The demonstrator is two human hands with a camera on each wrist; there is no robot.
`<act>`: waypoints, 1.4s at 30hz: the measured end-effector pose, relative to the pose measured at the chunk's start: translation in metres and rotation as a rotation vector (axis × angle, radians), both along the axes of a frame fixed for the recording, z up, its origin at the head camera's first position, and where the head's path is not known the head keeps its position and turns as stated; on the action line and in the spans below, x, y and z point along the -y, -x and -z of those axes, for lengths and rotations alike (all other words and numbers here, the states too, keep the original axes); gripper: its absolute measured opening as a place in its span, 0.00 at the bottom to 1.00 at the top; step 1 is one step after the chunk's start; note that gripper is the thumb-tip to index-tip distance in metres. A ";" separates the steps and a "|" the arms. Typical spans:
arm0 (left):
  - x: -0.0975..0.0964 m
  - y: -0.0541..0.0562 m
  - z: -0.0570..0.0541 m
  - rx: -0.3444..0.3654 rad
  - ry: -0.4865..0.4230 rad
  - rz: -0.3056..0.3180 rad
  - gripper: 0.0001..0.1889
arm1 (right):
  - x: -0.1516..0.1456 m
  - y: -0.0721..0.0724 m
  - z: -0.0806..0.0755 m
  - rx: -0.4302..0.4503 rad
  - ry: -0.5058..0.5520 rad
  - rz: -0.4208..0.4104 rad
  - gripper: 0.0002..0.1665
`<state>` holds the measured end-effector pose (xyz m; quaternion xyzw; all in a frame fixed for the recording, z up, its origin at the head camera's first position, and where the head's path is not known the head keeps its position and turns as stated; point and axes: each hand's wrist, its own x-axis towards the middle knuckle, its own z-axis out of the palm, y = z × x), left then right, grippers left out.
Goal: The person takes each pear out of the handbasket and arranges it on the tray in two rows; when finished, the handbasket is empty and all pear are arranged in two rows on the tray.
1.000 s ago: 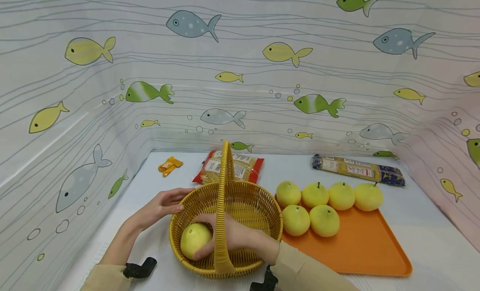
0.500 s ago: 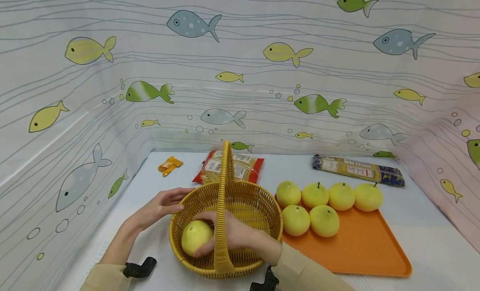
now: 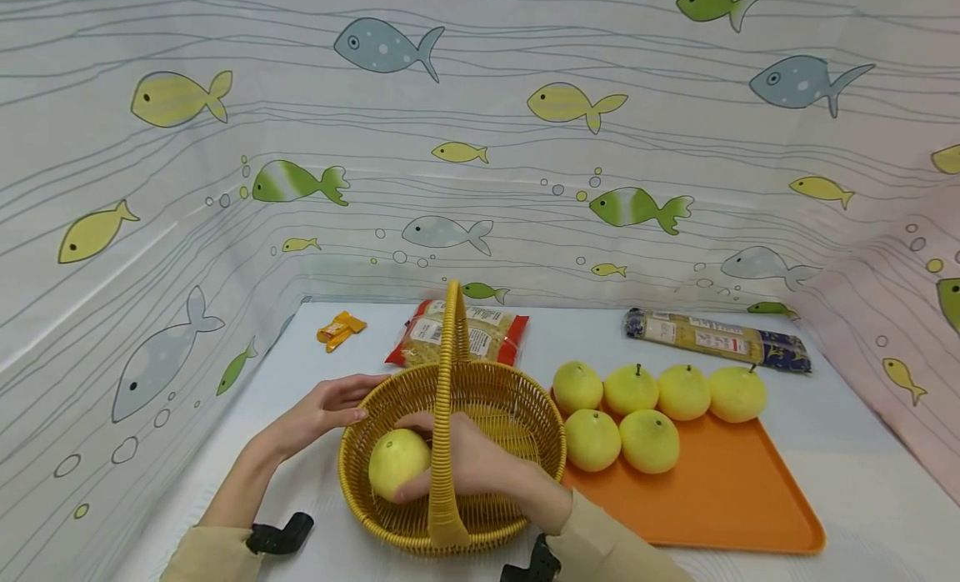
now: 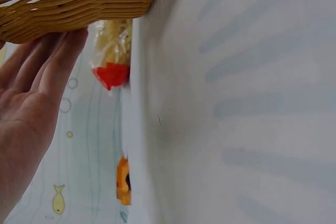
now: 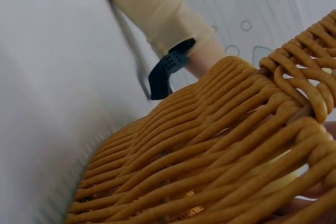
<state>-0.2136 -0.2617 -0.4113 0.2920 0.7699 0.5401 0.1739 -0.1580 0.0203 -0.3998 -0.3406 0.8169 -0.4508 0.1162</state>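
Inside the woven basket (image 3: pixel 525 398), on its left side, my right hand (image 3: pixel 468 457) grips a round yellow fruit (image 3: pixel 399 465), thumb in front and fingers around its back. The basket's tall handle crosses in front of this hand and hides part of it. My left hand (image 3: pixel 333 411) rests against the basket's left rim. In the left wrist view, the left hand's fingers (image 4: pixel 44 66) lie fairly straight along the outside of the wicker wall (image 4: pixel 94 3). The basket's wall (image 5: pixel 199 145) fills much of the right wrist view and hides most of the right hand.
Right of the basket, an orange tray (image 3: pixel 735 490) bears several similar yellow fruits (image 3: pixel 649 442). Behind the basket lies a red-ended clear food bag (image 3: pixel 495 336). Small orange packets (image 3: pixel 341 330) lie back left; a long blue-ended noodle pack (image 3: pixel 716 340) lies back right.
My right hand and the fruit in it have shifted slightly up and to the right within the basket. The left hand and the basket have stayed in place.
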 end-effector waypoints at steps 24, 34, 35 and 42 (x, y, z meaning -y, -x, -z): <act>-0.001 0.001 0.001 0.023 -0.023 -0.001 0.27 | -0.030 0.008 -0.022 0.054 0.027 0.088 0.40; 0.000 0.001 0.002 0.026 -0.023 0.000 0.27 | -0.049 0.008 -0.033 0.058 -0.001 0.128 0.42; 0.000 0.001 0.002 0.026 -0.021 -0.001 0.27 | -0.051 0.008 -0.034 0.057 -0.004 0.131 0.43; 0.001 -0.001 0.001 0.029 -0.013 -0.009 0.27 | -0.067 0.002 -0.041 0.048 0.013 0.129 0.43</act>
